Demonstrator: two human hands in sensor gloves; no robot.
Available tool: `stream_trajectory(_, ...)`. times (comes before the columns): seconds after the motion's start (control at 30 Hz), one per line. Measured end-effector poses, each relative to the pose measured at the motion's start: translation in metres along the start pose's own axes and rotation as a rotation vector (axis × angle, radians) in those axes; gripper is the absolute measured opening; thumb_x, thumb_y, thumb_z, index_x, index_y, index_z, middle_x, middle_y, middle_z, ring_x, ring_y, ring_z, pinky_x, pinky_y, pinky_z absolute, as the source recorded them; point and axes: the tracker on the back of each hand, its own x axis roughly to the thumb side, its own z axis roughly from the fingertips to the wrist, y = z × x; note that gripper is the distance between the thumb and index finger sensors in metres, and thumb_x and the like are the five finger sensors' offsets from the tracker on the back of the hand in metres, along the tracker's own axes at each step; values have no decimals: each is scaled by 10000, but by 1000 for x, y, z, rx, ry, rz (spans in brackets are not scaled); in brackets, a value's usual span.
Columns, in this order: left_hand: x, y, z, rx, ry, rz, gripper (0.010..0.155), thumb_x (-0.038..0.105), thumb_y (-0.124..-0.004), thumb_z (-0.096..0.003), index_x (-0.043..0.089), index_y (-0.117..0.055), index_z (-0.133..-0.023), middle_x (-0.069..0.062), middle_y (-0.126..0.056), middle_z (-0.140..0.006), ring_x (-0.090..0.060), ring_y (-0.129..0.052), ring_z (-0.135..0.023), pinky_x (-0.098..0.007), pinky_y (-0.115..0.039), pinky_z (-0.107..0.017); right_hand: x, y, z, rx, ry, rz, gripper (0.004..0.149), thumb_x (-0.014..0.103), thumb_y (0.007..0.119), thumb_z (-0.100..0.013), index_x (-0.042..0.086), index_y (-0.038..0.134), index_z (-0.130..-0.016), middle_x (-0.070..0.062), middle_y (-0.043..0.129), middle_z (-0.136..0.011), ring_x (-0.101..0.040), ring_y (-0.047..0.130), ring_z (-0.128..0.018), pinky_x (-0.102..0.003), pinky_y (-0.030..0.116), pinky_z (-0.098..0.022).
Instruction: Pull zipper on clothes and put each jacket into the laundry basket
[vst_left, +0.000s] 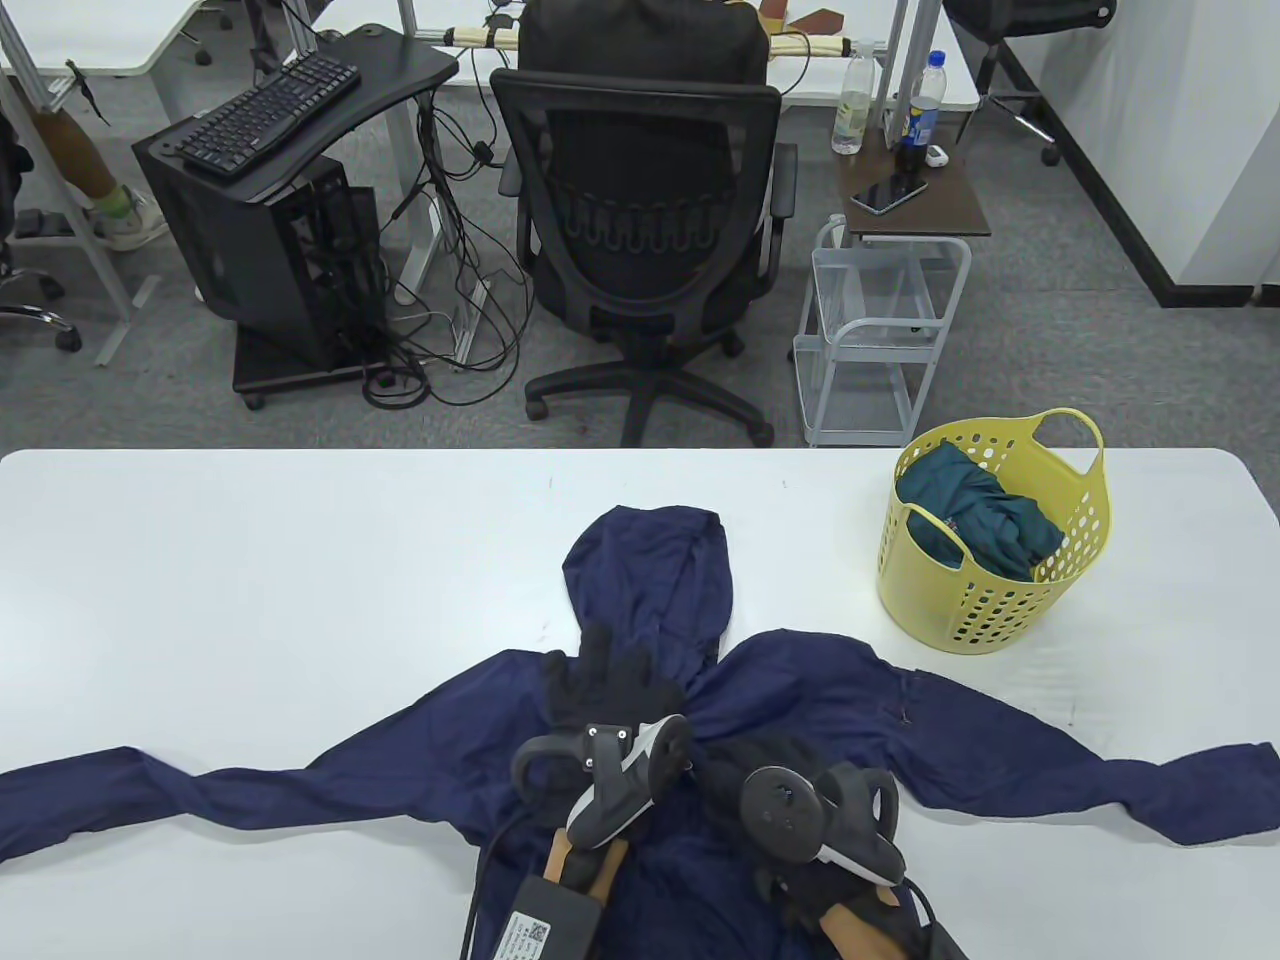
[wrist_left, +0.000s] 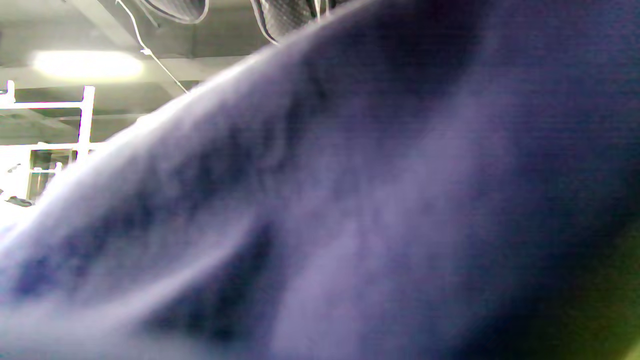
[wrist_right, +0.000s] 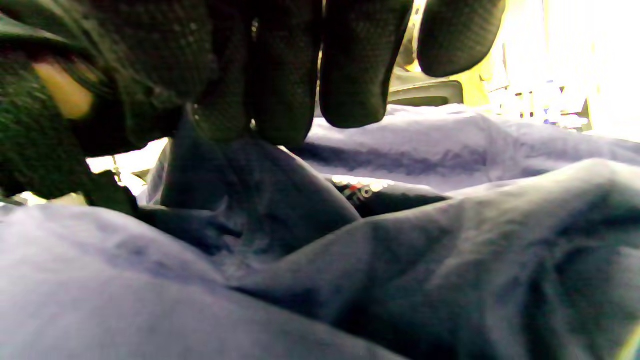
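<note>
Navy jacket (vst_left: 800, 700) spread flat on the table, hood pointing away from you.
Your left hand (vst_left: 610, 685) presses flat near the collar; your right hand (vst_left: 760, 770) pinches a fold at the chest. Keep the fabric taut and pull straight.

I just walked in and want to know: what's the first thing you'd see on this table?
A big blue jacket lies spread flat across the near half of the table, hood pointing away and sleeves stretched out. Two black-gloved hands sit on its chest, the left hand flat and the right hand beside it. A yellow basket stands at far right, holding a green garment.
</note>
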Motion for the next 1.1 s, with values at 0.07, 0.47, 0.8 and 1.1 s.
stream_trajectory(0.07,-4,-2,-3,-8,49,8,343,329,-645,-410,519,-865,-592,159,-787,-993,-231,-537,-1077,-636,-463,-739,3,1,0,48,-26,32,417,427,834,-461,293,890,-852,27,895,-982,-337,821,-943,-625,605,-691)
stream_trajectory(0.47,-37,-19,-7,-157,159,69,357,359,-670,-430,516,-844,-699,113,-741,-1058,-281,-514,-1071,-644,-466,-719,1,26,-4,367,-34,-103,416,459,822,-481,301,864,-863,14,888,-1021,-374,856,-923,-608,651,-673)
stream_trajectory(0.8,-5,26,11,-89,-34,177,479,371,-670,-434,580,-724,-862,113,-660,-1111,-287,-471,-1083,-648,-463,-721,-33,47,-20,310,190,-58,432,420,753,-501,317,777,-920,9,758,-1097,-304,726,-1004,-554,623,-705)
stream_trajectory(1.1,26,-13,12,-397,-211,-13,472,409,-739,-414,605,-744,-844,139,-542,-1169,-276,-352,-1111,-655,-387,-745,-40,25,-9,119,138,-173,427,411,772,-489,296,798,-899,1,838,-1048,-359,837,-929,-587,644,-680)
